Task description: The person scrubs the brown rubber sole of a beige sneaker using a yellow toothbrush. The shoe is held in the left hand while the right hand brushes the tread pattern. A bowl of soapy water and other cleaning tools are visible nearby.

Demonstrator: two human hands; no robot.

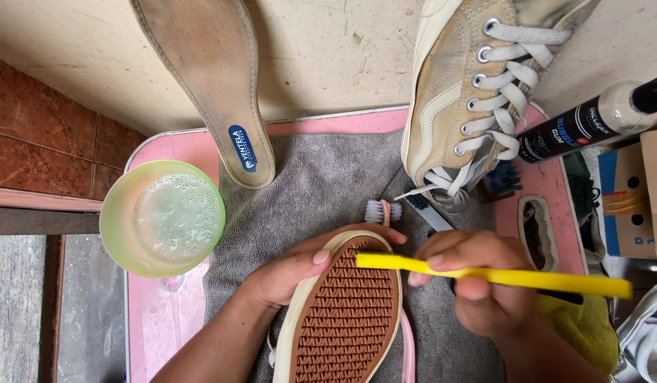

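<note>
My left hand (289, 273) grips a sneaker (343, 312) turned sole up, showing a brown waffle tread with a cream rim. My right hand (477, 284) holds a long yellow brush handle (513, 275) laid across the toe of that sole. The brush head is hidden. A second tan suede sneaker (459, 92) with white laces leans against the wall at the upper right. A pink toothbrush (382, 211) lies just beyond the held shoe's toe.
A green bowl of foamy liquid (162, 216) stands at the left on the pink tray (165, 312), which carries a grey towel (314, 184). A tan insole (215, 78) leans on the wall. A black-and-white bottle (591, 124), cardboard box (644, 191) and yellow cloth (584, 323) crowd the right.
</note>
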